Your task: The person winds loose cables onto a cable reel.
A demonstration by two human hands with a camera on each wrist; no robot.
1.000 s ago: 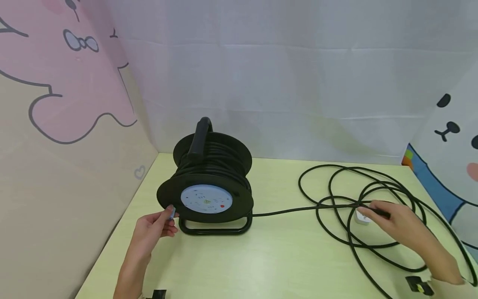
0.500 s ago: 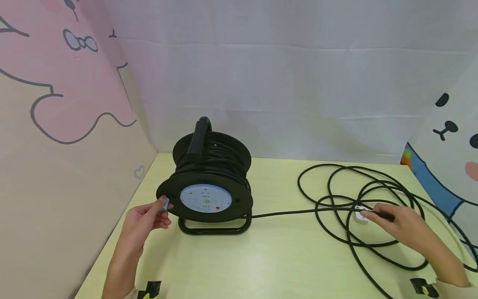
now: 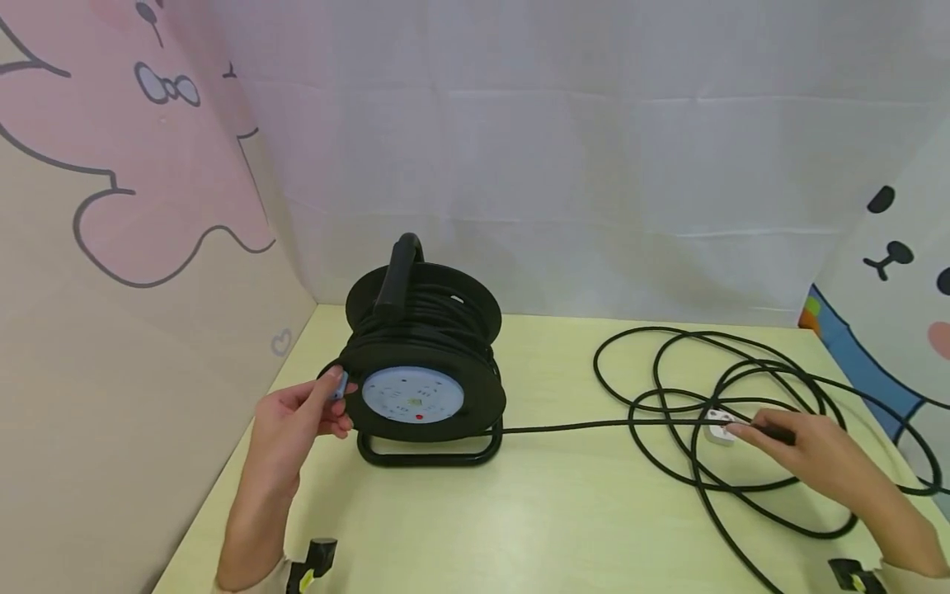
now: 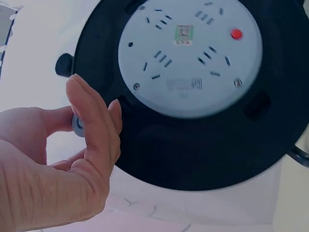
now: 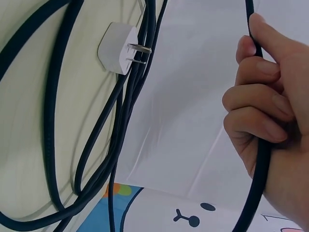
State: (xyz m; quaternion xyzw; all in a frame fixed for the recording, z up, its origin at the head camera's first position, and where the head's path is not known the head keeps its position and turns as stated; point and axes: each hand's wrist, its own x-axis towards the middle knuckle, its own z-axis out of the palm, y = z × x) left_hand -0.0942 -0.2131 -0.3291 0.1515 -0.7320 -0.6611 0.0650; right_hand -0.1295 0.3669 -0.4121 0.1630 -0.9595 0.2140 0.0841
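Cable reel (image 3: 423, 363) stands upright on its black tube stand, left of centre in the head view, on the pale yellow surface (image 3: 519, 511). Grey socket face (image 4: 189, 53) toward you, red button on it.

Your left hand (image 3: 300, 417) sits at the reel's left rim, thumb and fingers pinching the small grey crank knob (image 3: 339, 385). In the left wrist view the knob (image 4: 77, 123) shows only as a sliver between thumb and forefinger.

Black cable (image 3: 594, 425) runs from the reel's base rightward across the surface into loose overlapping loops (image 3: 705, 371) at centre right of the frame.

Your right hand (image 3: 805, 454) is at the loops, fingers curled round the cable; right wrist view shows the cable (image 5: 263, 159) passing through the closed fingers (image 5: 256, 99). White plug (image 3: 718, 427) lies on the surface just beside the fingertips, prongs visible (image 5: 118, 48), touching the cable strands.

Black strap fittings at the lower edge of the frame, one near each forearm.
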